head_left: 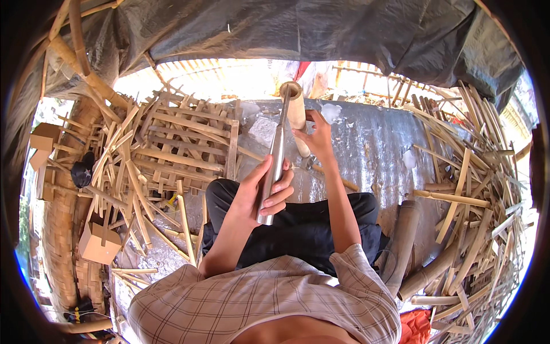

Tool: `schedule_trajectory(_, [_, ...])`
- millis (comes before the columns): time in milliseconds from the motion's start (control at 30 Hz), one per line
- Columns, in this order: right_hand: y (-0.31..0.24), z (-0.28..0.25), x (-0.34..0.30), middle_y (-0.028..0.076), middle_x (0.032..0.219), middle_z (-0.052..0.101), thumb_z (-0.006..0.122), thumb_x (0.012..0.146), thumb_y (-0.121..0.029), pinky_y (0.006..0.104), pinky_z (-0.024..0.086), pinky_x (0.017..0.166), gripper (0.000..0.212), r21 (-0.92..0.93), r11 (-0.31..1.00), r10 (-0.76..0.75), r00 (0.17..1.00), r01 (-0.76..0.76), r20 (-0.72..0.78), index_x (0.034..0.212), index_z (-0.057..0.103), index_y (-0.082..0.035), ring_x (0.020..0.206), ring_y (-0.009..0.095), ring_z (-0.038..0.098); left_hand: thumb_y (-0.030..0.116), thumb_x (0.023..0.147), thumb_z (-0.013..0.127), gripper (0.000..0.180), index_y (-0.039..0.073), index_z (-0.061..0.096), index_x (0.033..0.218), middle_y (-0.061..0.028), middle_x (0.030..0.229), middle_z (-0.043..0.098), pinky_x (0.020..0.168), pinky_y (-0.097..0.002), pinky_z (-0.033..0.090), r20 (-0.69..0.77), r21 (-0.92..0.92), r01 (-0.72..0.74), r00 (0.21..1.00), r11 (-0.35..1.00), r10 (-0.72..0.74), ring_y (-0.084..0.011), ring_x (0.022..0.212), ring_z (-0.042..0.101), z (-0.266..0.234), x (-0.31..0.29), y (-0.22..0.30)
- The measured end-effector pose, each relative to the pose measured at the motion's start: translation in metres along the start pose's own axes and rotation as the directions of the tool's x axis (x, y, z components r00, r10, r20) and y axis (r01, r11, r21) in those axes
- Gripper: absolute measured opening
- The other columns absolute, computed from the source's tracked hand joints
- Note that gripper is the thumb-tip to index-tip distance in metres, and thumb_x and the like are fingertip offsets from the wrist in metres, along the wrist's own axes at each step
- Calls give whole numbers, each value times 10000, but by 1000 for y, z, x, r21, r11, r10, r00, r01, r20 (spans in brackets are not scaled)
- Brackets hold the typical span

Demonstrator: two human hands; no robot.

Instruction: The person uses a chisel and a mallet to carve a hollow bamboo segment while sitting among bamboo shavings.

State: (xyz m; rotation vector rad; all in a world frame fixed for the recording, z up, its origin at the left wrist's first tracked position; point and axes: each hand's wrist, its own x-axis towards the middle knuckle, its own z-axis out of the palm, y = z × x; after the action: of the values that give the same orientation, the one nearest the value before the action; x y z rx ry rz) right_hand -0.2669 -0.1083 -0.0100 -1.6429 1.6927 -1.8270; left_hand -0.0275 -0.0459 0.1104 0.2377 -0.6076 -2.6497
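Note:
My left hand is wrapped round a long silver metal tool with a thick, smooth, round handle that narrows to a slim blade-like end. That narrow end points away from me and overlaps the rim of a bamboo tube; I cannot tell whether it touches the rim or goes inside. The tube stands nearly upright on the grey sheet, its hollow mouth showing at the top. My right hand grips the tube's right side, thumb toward me and fingers partly hidden behind it.
On the left lies a lattice of bamboo slats with loose strips beside it. A grey sheet covers the ground ahead. Bamboo strips pile up on the right, near a thick bamboo pole. Cardboard boxes and a dark cap are far left.

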Motion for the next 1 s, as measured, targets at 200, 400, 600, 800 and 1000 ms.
schedule_trajectory(200, [-4,-2,0,159,1069,690,885,669,-50,395,540,880,508,-18,998,55,998,-56,-18,1112,644,6,1011,314,690,404,1107,344,408,12,456,1098,-31,760,418,330,-187,328,-42,-154,-14,999,988,8,-83,501,379,7,10,-2])
schedule_trajectory(400, [0,-11,3,152,1054,695,885,669,-62,384,539,871,492,-42,999,32,999,-32,3,1097,653,6,999,304,699,381,1107,365,389,-3,431,1106,-39,765,427,322,-195,355,-30,-249,11,999,968,-19,-82,480,391,15,19,-10])
schedule_trajectory(600, [-2,-21,4,146,1058,695,879,677,-60,385,538,873,471,-76,995,71,997,-70,20,1087,658,9,1016,302,700,350,1111,366,356,-2,416,1110,-31,743,429,290,-185,337,207,-225,114,976,968,-67,-49,442,379,-2,31,2])
schedule_trajectory(800, [-3,-13,0,148,1061,696,872,681,-52,387,536,877,459,-26,999,44,999,-44,8,1084,660,7,1010,302,701,354,1108,379,352,9,444,1076,-15,738,419,296,-180,301,92,-110,36,995,993,-26,-49,438,338,0,33,3])
schedule_trajectory(1000, [-1,0,0,149,1038,701,876,667,-58,387,540,860,453,-8,1000,7,1000,-7,-1,1064,667,2,989,305,703,384,1088,432,374,20,466,1011,-29,788,409,412,-194,393,74,-239,61,996,969,-44,-64,551,409,5,29,-1])
